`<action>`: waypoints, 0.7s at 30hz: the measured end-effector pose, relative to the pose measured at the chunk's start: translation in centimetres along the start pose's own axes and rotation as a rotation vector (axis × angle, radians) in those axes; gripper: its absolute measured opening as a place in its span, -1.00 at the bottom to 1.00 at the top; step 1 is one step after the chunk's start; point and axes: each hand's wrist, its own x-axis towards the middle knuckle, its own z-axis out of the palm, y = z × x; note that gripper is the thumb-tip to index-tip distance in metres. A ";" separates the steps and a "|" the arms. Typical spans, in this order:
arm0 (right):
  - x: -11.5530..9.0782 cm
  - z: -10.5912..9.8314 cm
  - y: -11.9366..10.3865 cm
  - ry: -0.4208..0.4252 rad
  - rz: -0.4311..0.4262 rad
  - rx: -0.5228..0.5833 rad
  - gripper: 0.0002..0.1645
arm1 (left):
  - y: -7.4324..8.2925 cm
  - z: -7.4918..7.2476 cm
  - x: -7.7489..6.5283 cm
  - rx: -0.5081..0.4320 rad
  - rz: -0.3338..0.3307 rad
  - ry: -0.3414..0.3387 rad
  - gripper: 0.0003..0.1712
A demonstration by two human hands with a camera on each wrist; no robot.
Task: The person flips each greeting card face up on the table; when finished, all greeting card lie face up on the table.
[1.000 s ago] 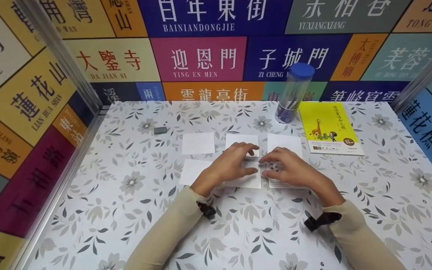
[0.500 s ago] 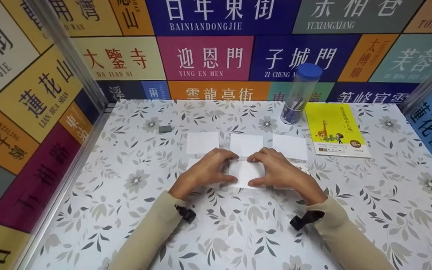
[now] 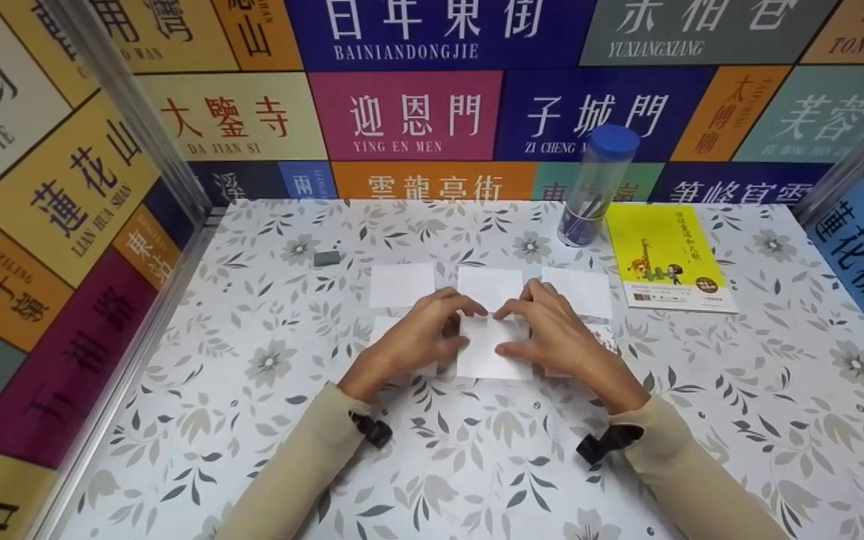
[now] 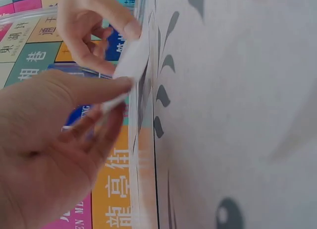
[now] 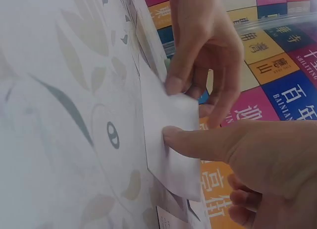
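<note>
A white card [image 3: 492, 356] lies in the middle of the front row, between both hands. My left hand [image 3: 411, 335] pinches its left side, with thumb near the edge and fingers curled at the far side. From the right, my right hand [image 3: 554, 334] pinches the same card; its thumb lies on the card's face [image 5: 171, 140] in the right wrist view. The index fingertips nearly meet at the far edge. In the left wrist view the card [image 4: 133, 60] stands tilted between the hands. Beneath the right hand shows a card with a reddish print [image 3: 603, 337], partly hidden.
Behind the hands is a row of white cards, left [image 3: 402, 285], middle [image 3: 490, 287] and right [image 3: 578, 292]. A blue-capped clear tube [image 3: 589, 195] stands beside a yellow booklet [image 3: 668, 259]. A small grey-green block [image 3: 327, 259] lies back left on the floral tablecloth [image 3: 267, 435].
Both hands have moved onto the middle front card; the right hand came from the card at its right. Since half a second ago the index fingertips have drawn together at the far edge.
</note>
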 end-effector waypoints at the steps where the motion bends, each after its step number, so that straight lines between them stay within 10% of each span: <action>1: 0.0 0.0 0.0 0.003 0.005 0.004 -0.45 | 0.0 0.0 0.1 -0.023 0.015 0.013 -0.47; 14: 0.6 -1.2 -0.1 0.062 -0.084 0.353 -0.80 | 0.4 -0.4 0.8 -0.461 0.058 0.235 -0.63; 21: 0.3 -1.5 -0.4 0.122 -0.147 0.524 -0.82 | -0.1 0.2 0.7 -0.286 0.038 0.202 -0.57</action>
